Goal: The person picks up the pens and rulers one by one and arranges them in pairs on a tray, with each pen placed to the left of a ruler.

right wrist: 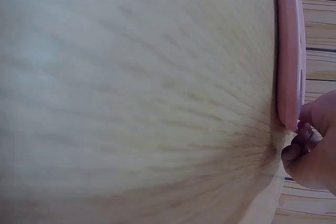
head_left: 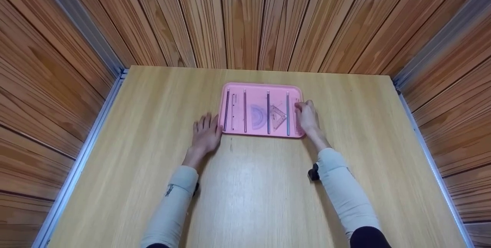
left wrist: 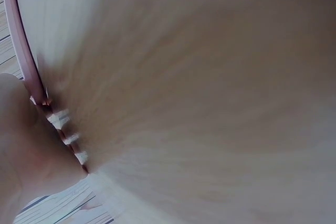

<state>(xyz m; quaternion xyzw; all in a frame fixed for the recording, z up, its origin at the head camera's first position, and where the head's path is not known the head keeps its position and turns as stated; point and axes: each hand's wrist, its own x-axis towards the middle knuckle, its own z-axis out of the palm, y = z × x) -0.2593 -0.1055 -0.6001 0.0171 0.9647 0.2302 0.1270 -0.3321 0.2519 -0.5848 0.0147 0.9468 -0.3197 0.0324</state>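
Note:
A pink tray [head_left: 261, 85] lies on the table between both hands. In it are several upright-lined pencils, among them a dark one [head_left: 268, 112] and a teal one [head_left: 288, 113]. A clear ruler [head_left: 234, 111], a protractor [head_left: 258, 116] and a triangular set square [head_left: 277, 117] lie between them. My left hand [head_left: 206, 134] rests beside the tray's lower left corner, fingers straight and spread, thumb at the rim. With curled fingers, my right hand [head_left: 307, 118] pinches the right rim, thumb on top; the right wrist view shows this hand [right wrist: 320, 150] at the tray's corner.
The wooden table [head_left: 238, 186] carries the tray near its far side. Wood-plank walls [head_left: 245, 21] stand behind and on both sides, with metal rails [head_left: 82, 152] along the table's side edges.

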